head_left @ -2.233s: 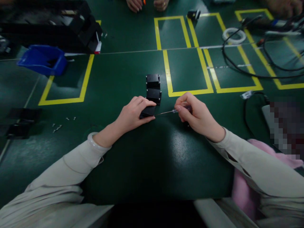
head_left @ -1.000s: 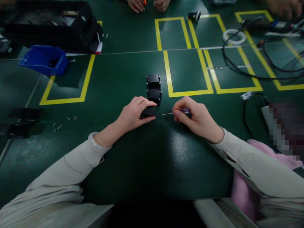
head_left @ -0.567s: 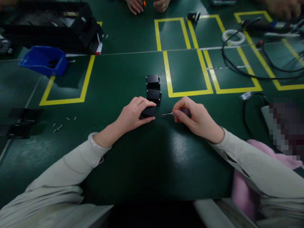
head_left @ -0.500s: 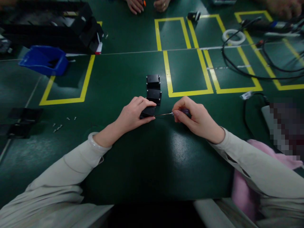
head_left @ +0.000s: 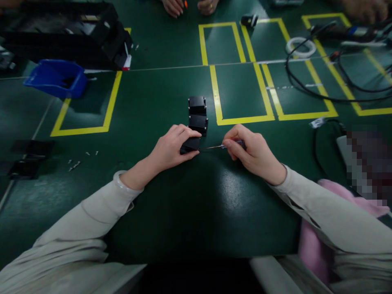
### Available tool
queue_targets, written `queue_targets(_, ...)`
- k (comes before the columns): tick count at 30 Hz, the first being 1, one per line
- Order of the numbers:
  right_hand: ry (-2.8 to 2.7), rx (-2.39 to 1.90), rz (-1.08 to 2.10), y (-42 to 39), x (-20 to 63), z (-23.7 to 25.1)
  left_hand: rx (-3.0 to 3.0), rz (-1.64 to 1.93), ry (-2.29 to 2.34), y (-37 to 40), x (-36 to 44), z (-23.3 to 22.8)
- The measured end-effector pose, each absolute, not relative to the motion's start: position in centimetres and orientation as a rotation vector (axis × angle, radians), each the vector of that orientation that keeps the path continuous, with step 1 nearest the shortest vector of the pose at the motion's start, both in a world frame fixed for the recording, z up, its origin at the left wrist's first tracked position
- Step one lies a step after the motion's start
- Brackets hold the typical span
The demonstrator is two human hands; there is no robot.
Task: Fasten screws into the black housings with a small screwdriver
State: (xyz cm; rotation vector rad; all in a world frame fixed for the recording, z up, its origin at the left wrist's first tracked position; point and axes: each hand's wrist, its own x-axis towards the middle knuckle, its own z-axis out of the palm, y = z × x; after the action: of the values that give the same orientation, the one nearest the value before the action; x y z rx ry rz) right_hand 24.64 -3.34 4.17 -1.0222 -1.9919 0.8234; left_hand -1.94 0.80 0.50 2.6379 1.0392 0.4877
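My left hand grips a small black block on the green table, thumb at the near edge and fingers over the far side. In my right hand is a screwdriver, its handle mostly hidden by the fingers. Its thin shaft points left, and the tip meets the block's right near corner, by my left thumb. Just beyond the held block, two similar black blocks stand in a row, with small silver screws at their sides.
Several loose screws lie at left, near dark black parts. A blue bin sits before a long black rack. Cables and a white ring lie right. Another person's hands rest at the far side.
The right-hand fingers have shifted slightly around the screwdriver handle. My left hand and the block stay where they were.
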Motion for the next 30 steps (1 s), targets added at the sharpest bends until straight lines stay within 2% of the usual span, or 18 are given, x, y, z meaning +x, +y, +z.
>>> queue_targets(30,-1.943,-1.056,0.871,-3.14,24.84,3.72,2.632,0.489,1.042,0.84,-2.03,0.42)
